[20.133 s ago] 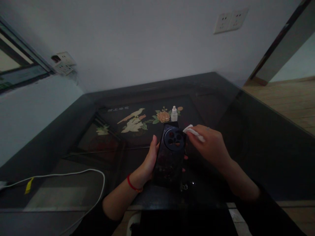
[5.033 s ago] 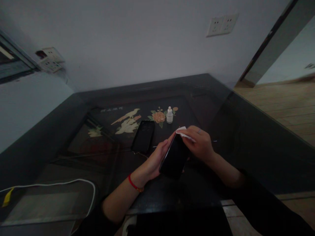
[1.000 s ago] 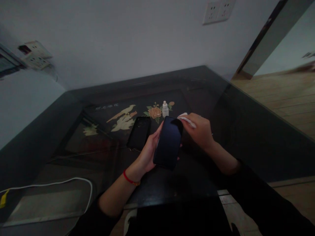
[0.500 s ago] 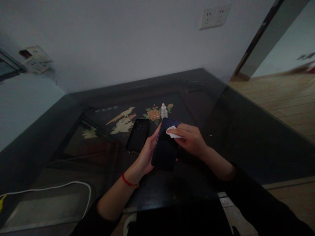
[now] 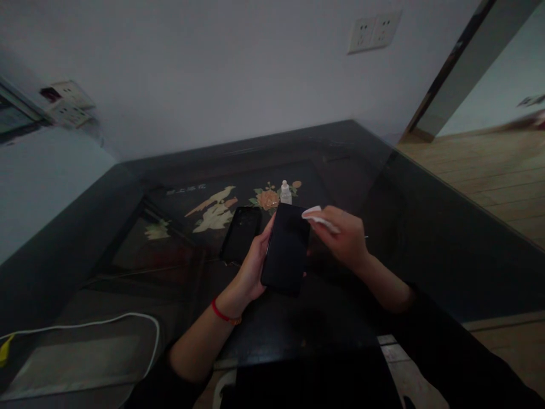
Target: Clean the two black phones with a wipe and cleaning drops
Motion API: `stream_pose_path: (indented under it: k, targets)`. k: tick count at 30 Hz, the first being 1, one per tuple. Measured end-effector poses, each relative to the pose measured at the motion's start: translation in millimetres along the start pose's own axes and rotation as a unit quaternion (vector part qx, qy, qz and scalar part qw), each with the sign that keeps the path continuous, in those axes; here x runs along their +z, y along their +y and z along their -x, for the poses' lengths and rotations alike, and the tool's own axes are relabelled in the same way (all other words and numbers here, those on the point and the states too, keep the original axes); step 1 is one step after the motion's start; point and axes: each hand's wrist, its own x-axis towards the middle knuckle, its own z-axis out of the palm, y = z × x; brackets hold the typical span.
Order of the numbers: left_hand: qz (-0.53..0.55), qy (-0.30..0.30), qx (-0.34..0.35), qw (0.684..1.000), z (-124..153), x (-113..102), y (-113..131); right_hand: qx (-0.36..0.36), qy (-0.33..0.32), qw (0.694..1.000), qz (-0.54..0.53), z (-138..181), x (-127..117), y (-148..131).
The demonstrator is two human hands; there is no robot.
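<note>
My left hand (image 5: 254,264) is closed around a smartphone (image 5: 286,250), holding it tilted above the dark table with its black screen facing me. Pinched in the fingers of my right hand (image 5: 346,236) is a folded white wipe (image 5: 320,217), at the phone's upper right edge. Whether the wipe touches the glass there I cannot tell. A black phone case (image 5: 240,234) lies on the table just left of the phone. Behind the phone's top edge stands a small clear bottle with a white cap (image 5: 285,194).
The glossy dark table (image 5: 357,165) has a bird-and-flower picture (image 5: 215,216) in its top and meets the wall at the back. A white cable (image 5: 85,325) runs along the lower left. Wall sockets (image 5: 374,32) are above the table.
My right hand has moved to the right with the wipe, from the upper middle of the screen to its right edge. My left hand holds the phone in nearly the same place.
</note>
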Motion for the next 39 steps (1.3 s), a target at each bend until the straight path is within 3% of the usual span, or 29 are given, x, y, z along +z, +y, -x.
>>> stream_pose_path:
  k: [3,8,12,15,18,21,24,28,32,36,39]
  targets:
    - [-0.001,-0.01,-0.012,1.0,-0.3,0.0,1.0,0.158,0.103,0.982,-0.003,-6.0,-4.5,5.9]
    - [-0.014,-0.077,-0.066,0.995,2.8,-2.2,3.4,0.286,0.043,0.945,-0.153,-11.5,-9.4,19.6]
    - [-0.026,-0.124,-0.116,0.985,6.0,-3.6,0.7,0.356,0.063,0.896,-0.257,-13.5,-13.7,26.8]
    - [-0.037,-0.095,-0.094,0.99,5.2,-1.9,-4.8,0.406,0.013,0.856,-0.319,-13.4,-11.0,25.4]
    - [-0.057,-0.004,-0.03,0.998,2.5,1.1,-10.1,0.424,-0.022,0.836,-0.348,-9.8,-0.7,19.4]
    - [-0.066,0.041,-0.016,0.997,0.8,2.3,-13.5,0.42,-0.01,0.844,-0.333,-4.4,10.2,12.6]
    - [-0.036,0.025,-0.068,0.997,1.1,-1.4,-16.2,0.387,-0.005,0.882,-0.27,-1.5,14.6,7.4]
    - [0.039,-0.075,-0.131,0.988,0.9,-11.5,-22.8,0.314,-0.007,0.936,-0.16,-1.7,14.6,2.1]
    - [0.109,-0.169,-0.198,0.959,-0.6,-15.4,-29.2,0.28,-0.028,0.953,-0.114,-1.7,16.6,-3.6]
    - [0.12,-0.144,-0.191,0.963,-0.4,-9.7,-29.0,0.247,-0.03,0.965,-0.083,-4.0,12.0,-4.9]
    - [0.111,-0.118,-0.174,0.971,0.6,-4.5,-27.4,0.236,0.01,0.971,-0.042,-7.8,2.9,-1.3]
